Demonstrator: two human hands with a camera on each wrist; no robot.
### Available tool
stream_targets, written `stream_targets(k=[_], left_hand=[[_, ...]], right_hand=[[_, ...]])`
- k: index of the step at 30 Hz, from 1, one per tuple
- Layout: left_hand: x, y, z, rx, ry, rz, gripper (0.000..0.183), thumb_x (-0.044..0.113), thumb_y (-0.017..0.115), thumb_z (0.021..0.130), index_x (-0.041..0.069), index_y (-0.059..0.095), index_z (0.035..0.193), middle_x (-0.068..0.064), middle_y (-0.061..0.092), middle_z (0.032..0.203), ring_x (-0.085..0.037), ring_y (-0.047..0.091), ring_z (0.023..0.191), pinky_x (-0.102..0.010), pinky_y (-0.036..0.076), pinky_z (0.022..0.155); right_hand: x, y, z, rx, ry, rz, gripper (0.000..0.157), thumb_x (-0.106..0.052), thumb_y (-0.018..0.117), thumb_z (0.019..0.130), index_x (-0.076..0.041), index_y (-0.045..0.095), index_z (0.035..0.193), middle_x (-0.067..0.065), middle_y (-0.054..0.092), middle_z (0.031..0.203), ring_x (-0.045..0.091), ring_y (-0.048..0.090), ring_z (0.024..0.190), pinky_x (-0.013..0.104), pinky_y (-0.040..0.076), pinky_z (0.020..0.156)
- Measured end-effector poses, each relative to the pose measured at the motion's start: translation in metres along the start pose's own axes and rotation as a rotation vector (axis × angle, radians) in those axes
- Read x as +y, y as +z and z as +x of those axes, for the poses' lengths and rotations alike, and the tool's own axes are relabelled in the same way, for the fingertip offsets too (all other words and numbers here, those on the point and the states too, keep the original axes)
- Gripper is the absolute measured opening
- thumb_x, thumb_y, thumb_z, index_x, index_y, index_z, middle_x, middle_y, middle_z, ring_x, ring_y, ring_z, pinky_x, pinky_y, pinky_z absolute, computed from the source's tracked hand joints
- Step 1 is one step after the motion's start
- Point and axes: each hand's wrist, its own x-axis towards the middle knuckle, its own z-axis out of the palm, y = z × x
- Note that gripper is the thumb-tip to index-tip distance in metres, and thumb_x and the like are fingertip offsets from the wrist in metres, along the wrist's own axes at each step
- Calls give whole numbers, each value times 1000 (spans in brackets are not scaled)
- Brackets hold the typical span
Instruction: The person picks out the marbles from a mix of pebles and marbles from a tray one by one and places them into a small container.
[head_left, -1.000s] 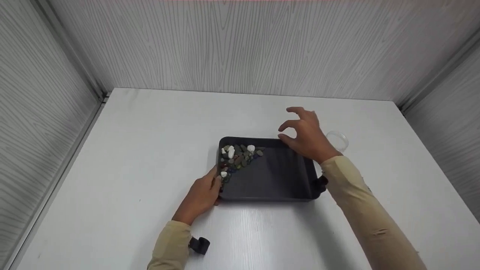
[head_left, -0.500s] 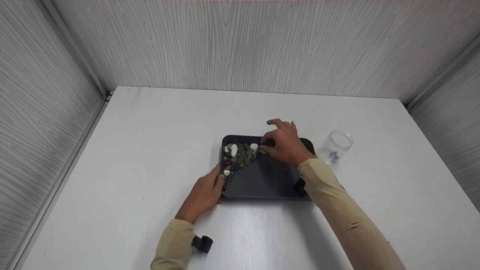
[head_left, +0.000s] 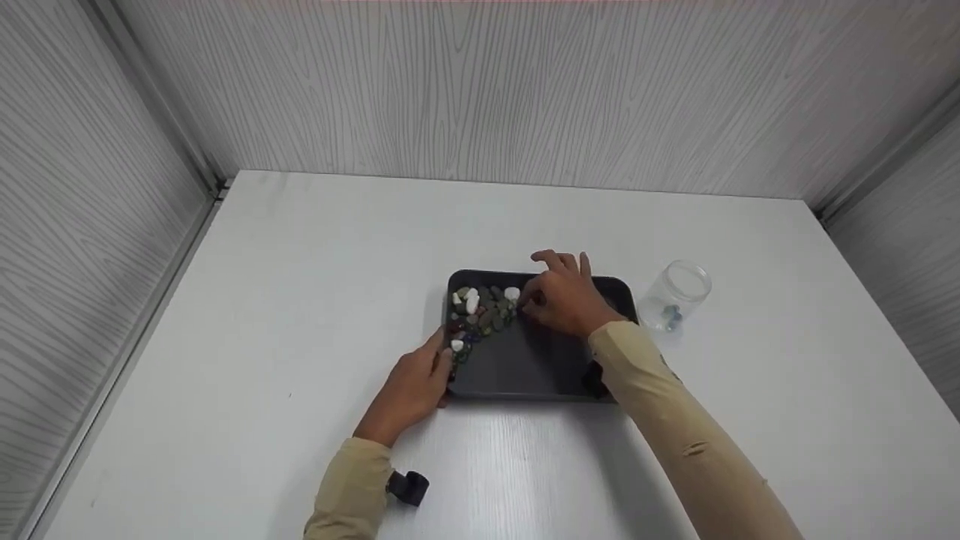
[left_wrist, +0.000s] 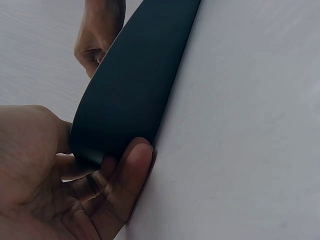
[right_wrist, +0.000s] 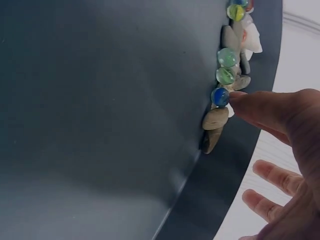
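A dark rectangular tray [head_left: 540, 367] stands on the white table, with pebbles and glass marbles gathered along its left and back sides. My left hand [head_left: 411, 386] grips the tray's left side. In the left wrist view its fingers [left_wrist: 131, 175] curl round the tray's wall [left_wrist: 135, 80]. Over the tray, my right hand [head_left: 566, 300] reaches down by the stones, thumb and forefinger close together. In the right wrist view those fingertips [right_wrist: 240, 104] touch a blue marble [right_wrist: 220, 97]; whether they pinch it cannot be made out. The other fingers stay spread.
A clear jar [head_left: 677, 295] with a few blue marbles [head_left: 672, 315] at its bottom stands right of the tray. Green marbles [right_wrist: 226, 76] and grey pebbles [right_wrist: 216, 118] lie around the blue marble. A pale wood-grain panel [head_left: 480, 90] rises behind the table [head_left: 337, 247].
My right hand has moved left and down from the tray's back right rim to the stones, uncovering the jar. The left hand keeps its hold on the tray.
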Motion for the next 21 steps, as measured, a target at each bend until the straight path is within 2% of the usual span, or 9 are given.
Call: stream_targets(k=[10,21], left_hand=[[1,1,-1,11,-1,6,54,22,38,111,11,25,162,-5,64,89,-15,64,62,-43,51,80],[0,1,0,5,-3,-7,56,23,38,111,6,21,162,-7,65,95,-14,64,63,-39,53,76]], right_hand=[[1,2,2,4,-13,3,9,-17,77,90,-16,83,97,19,47,149,46,38,135,74,9,111],[-1,4,1,-31,-18,-19,11,-24,83,88,-15,82,94,19,45,150,44,36,139,75,7,111]])
